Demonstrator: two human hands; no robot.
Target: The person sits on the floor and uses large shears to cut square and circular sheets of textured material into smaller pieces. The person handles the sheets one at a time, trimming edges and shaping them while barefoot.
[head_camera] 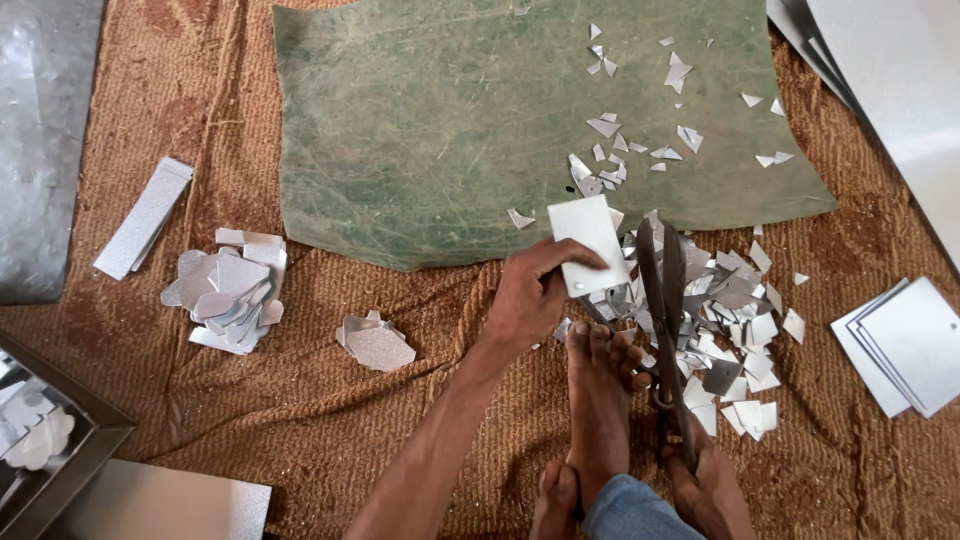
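Note:
My left hand (530, 295) pinches a small rectangular metal sheet piece (590, 243) by its lower edge, holding it just left of the blades of large dark metal shears (663, 300). The shears lie along the floor, blades nearly together, pointing away from me. At the bottom of the view, my right hand (712, 490) grips the near end of the shears' handle. My bare foot (600, 390) rests beside the shears' lower handle. Many silver offcuts (740, 330) lie scattered around the blades.
A green mat (430, 130) lies on brown woven matting. A pile of cut rounded metal shapes (228, 292) and a smaller pile (375, 343) sit left. A strip stack (145, 217) lies far left, square blanks (905, 345) right, and a metal tray (60, 440) bottom left.

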